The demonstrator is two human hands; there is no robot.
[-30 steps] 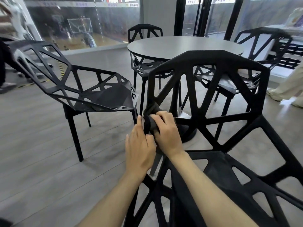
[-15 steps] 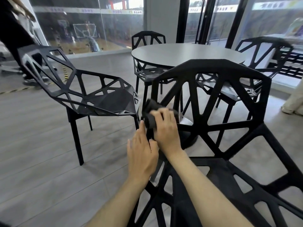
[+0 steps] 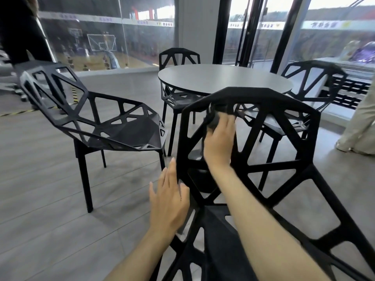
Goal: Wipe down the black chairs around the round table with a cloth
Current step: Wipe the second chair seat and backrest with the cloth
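Left chair (image 3: 113, 126): stands on the floor, left of the round table (image 3: 223, 80). Left hand (image 3: 169, 201): fingers straight, holding nothing, beside the left edge of the near chair (image 3: 284, 159). Right hand (image 3: 220, 138): fingers curled around the dark cloth (image 3: 213, 118), pressing it against the near chair's upper backrest struts.

Cloth (image 3: 214, 118) blurred, mostly hidden under right hand (image 3: 219, 138).
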